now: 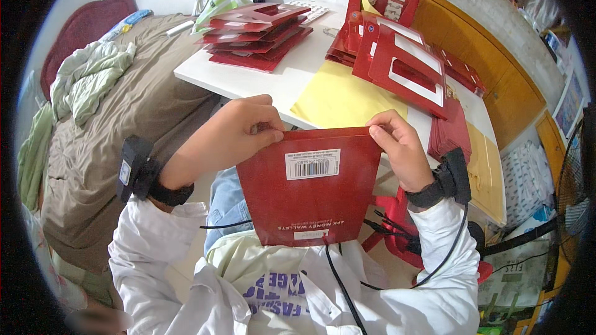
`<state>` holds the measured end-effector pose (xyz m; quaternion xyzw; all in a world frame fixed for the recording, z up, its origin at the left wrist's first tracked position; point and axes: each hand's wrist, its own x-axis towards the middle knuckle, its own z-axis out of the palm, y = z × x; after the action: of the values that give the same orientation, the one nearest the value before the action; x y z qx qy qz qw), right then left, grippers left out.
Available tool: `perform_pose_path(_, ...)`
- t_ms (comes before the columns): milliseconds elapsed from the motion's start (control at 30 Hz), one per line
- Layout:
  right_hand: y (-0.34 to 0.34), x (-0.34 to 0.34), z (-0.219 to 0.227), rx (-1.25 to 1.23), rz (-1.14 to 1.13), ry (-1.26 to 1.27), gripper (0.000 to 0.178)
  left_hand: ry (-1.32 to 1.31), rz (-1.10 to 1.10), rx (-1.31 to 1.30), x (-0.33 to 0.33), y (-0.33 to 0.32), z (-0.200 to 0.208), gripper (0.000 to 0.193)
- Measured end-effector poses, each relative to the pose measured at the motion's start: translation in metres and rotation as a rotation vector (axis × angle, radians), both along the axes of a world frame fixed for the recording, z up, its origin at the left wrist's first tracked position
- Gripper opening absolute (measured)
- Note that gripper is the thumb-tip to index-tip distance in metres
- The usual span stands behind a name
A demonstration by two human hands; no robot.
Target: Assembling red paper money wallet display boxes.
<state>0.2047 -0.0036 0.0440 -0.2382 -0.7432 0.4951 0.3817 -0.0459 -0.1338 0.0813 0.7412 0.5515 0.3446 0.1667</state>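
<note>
A flat red cardboard package point(310, 201) with a white barcode label hangs upright in front of my chest, its printed lettering upside down. At its top left corner my left hand point(251, 123) pinches the edge between thumb and curled fingers. My right hand point(400, 146) grips the top right corner, thumb on the near face and fingers behind. The lower edge of the package reaches my lap and shirt. Whatever lies behind the package is hidden.
Ahead stands a white table point(205, 69) with a stack of red cardboard packages point(257, 34) at left. Red window-cut packages point(406, 65) lean at right, over a yellow sheet point(332, 93). A bed point(149, 87) is on the left, a red stool point(394, 236) below right, and a fan point(574, 174) far right.
</note>
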Motion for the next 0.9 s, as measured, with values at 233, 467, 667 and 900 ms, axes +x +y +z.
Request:
perform_pose_path(233,-0.005,-0.008,0.027,0.467,0.073,-0.27,0.011,0.026,-0.02,-0.097,0.005,0.004,0.007,0.008)
perform_pose_path(467,-0.003,-0.014,0.029,0.487,0.133,-0.334,0.012,-0.061,-0.02,-0.098,0.004,0.001,0.002,0.01)
perform_pose_path(667,0.001,-0.008,0.017,0.759,0.146,-0.233,0.014,0.032,-0.08,0.081,0.001,-0.003,-0.005,0.013)
perform_pose_path(900,-0.001,-0.004,0.016,0.824,0.167,-0.21,0.025,0.066,-0.105,0.235,-0.001,0.0,-0.017,0.013)
